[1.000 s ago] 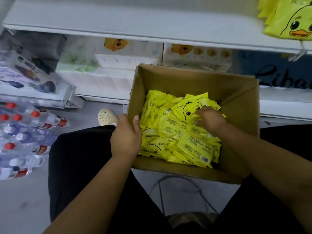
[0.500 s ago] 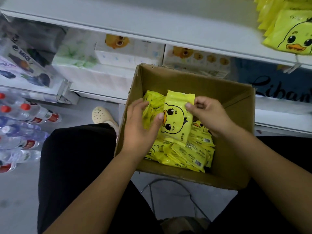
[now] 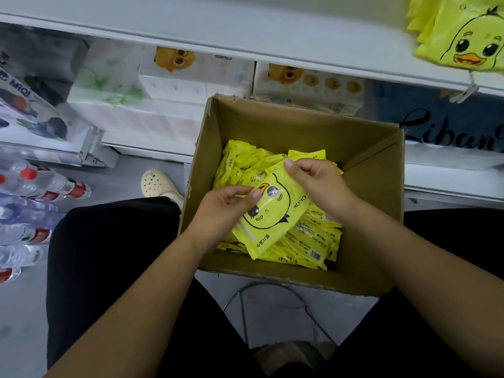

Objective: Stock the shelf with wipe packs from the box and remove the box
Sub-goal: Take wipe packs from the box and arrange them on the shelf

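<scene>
Soft, even indoor light falls from above — shadows are faint, a little deeper inside the box (image 3: 300,126). The white shelf (image 3: 245,25) looks bright and slightly washed out. A small glare spot sits on the glossy wipe pack (image 3: 275,214). The tissue packs (image 3: 191,77) under the shelf are hazy, the water bottles (image 3: 32,192) smeared — wide-angle bending curves the shelf edge toward the sides.
</scene>
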The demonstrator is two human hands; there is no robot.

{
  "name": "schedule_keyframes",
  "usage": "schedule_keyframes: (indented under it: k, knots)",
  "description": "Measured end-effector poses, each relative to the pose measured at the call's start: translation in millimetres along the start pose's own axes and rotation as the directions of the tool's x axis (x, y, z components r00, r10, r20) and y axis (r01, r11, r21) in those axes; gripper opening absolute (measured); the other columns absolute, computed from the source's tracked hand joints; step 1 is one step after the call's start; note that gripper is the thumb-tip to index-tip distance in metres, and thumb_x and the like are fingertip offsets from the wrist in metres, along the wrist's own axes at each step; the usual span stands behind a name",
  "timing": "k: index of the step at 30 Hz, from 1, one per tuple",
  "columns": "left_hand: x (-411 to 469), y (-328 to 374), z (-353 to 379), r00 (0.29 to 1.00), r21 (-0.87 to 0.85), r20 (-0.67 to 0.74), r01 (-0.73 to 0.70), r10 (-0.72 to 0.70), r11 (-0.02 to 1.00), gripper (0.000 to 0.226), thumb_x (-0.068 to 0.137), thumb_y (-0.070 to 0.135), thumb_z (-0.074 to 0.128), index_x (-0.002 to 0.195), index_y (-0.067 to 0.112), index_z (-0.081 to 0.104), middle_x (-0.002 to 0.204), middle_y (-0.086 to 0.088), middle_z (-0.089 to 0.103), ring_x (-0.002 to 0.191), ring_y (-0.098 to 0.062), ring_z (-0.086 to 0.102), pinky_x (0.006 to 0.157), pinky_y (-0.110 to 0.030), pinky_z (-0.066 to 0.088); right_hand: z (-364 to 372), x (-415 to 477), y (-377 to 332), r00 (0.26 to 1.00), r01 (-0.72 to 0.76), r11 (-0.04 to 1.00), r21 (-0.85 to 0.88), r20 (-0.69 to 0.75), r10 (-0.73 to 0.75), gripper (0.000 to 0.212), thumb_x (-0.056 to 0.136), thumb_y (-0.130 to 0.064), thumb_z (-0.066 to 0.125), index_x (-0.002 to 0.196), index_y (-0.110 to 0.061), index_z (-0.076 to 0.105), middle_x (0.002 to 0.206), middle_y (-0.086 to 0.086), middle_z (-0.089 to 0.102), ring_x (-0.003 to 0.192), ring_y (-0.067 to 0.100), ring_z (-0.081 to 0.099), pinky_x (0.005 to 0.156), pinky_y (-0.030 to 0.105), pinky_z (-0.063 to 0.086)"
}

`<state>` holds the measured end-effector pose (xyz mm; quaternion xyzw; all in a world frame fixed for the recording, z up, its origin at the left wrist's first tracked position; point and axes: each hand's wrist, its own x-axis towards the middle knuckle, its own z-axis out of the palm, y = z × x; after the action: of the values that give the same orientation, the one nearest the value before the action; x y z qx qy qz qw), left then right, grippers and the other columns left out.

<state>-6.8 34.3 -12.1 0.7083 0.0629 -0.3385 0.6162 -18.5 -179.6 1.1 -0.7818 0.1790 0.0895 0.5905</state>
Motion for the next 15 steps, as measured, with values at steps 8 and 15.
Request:
schedule_keyframes:
  k: [8,15]
  knots:
    - [14,-2,-8,0.979,-0.293,-0.134,0.108,-0.153,0.950,0.025,0.098,0.023,0.065,0.104,0.000,0.070,0.101,-0.017,0.077,0.100,-0.032,0.075,0.079,-0.032,0.063,-4,14,14,0.949,-0.191,0.923,0.333,-0.177,0.260,0.030,0.094,-0.044,0.067,0.108,-0.020,0.075,0.115,-0.002,0.075,0.118,0.016,0.065,0.113,0.046,0.041]
    - [14,-3,-5,0.983,-0.285,-0.176,0.001,-0.053,0.959,0.020,0.102,0.018,0.059,0.102,-0.001,0.065,0.098,-0.019,0.077,0.089,-0.026,0.077,0.075,-0.029,0.063,-29,17,22,0.906,-0.185,0.871,0.456,-0.264,0.331,0.038,0.093,-0.045,0.064,0.120,-0.018,0.067,0.128,0.002,0.068,0.126,0.023,0.058,0.116,0.053,0.036]
